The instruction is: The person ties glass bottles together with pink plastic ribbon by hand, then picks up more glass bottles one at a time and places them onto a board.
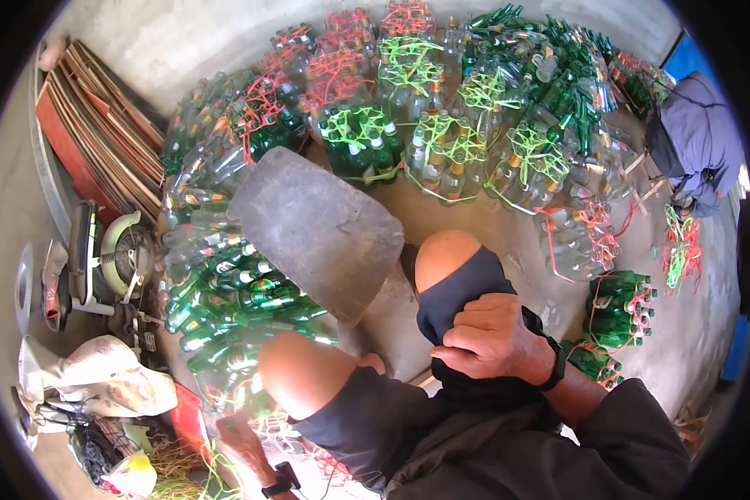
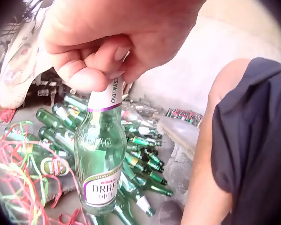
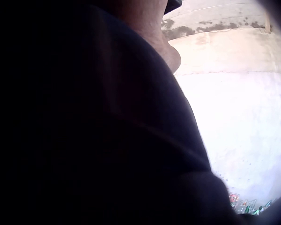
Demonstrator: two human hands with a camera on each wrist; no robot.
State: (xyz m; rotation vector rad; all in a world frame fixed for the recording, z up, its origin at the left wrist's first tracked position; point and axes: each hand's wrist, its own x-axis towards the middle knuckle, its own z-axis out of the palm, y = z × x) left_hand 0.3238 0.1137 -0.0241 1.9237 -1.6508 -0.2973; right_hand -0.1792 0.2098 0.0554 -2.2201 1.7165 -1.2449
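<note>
In the left wrist view, my left hand grips a green glass bottle by its neck. The bottle hangs nearly upright, with a white label reading DRAFT. From the head view, the left hand is low beside my left knee, and the bottle in it is hard to make out. My right hand rests on the dark cloth over my right knee, its fingers curled, with no object visible in it. The right wrist view shows mostly dark cloth, and that hand is out of sight there.
Green bottles lie piled at the left, near a grey slab. Bundles tied with green and red strips stand along the back. More green bottles are at the right. Loose strips lie by the pile.
</note>
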